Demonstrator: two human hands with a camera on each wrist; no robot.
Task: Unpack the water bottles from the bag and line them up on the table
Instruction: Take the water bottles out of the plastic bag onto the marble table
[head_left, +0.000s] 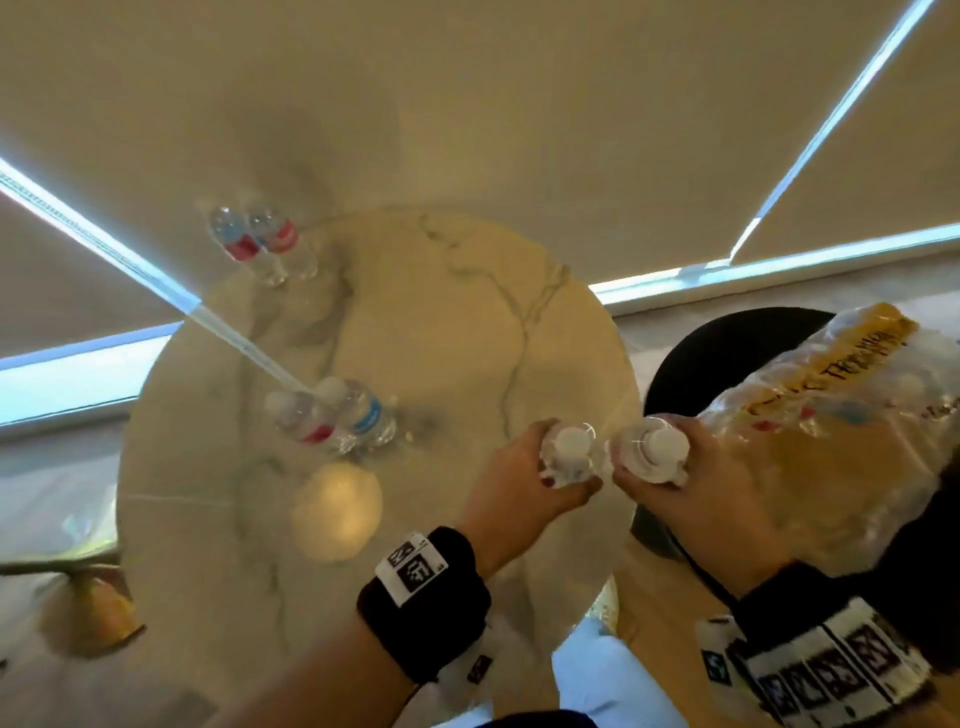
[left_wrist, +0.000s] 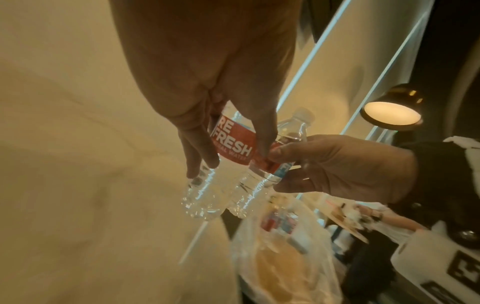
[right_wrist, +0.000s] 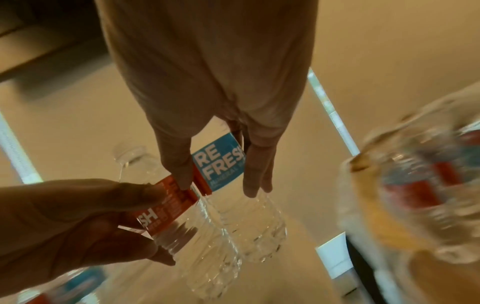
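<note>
My left hand (head_left: 563, 470) grips a clear water bottle (head_left: 570, 448) with a red label (left_wrist: 231, 144) round its middle. My right hand (head_left: 655, 465) grips a second bottle (head_left: 652, 444) showing a blue label (right_wrist: 219, 162). Both bottles hang upright, side by side and touching, over the right edge of the round marble table (head_left: 467, 322). Two bottles (head_left: 337, 418) stand mid-table and two more (head_left: 260, 244) at the far left rim. The clear plastic bag (head_left: 831, 441) with more bottles inside sits to the right.
The bag rests on a black round stool (head_left: 727, 353) beside the table. A lit lamp (left_wrist: 392, 111) shows in the left wrist view. A yellowish object (head_left: 98, 608) lies at the table's lower left. Window blinds close off the far side.
</note>
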